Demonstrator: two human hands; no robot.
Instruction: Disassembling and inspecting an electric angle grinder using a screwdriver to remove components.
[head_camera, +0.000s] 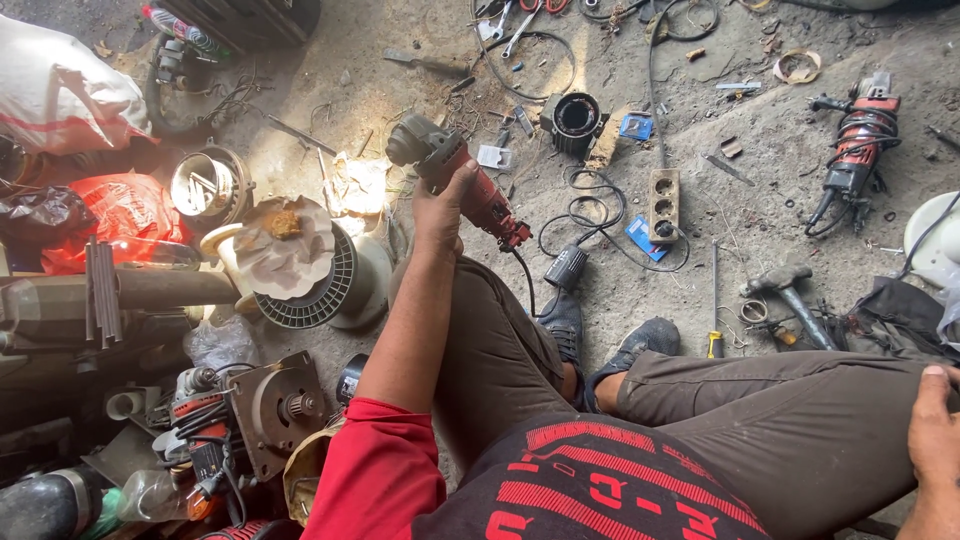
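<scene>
Resting on your knee at four o'clock, your right hand (935, 425) lies loose and empty; your left hand (440, 205) grips the red grinder (455, 170) at twelve o'clock, beside the fan cover (325, 285). You're lifting it; next needs steadying.

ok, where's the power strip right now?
In the head view the power strip lies on the concrete floor, upper centre-right, just right of the red angle grinder gripped in the left hand, with a blue packet at its lower end.
</scene>
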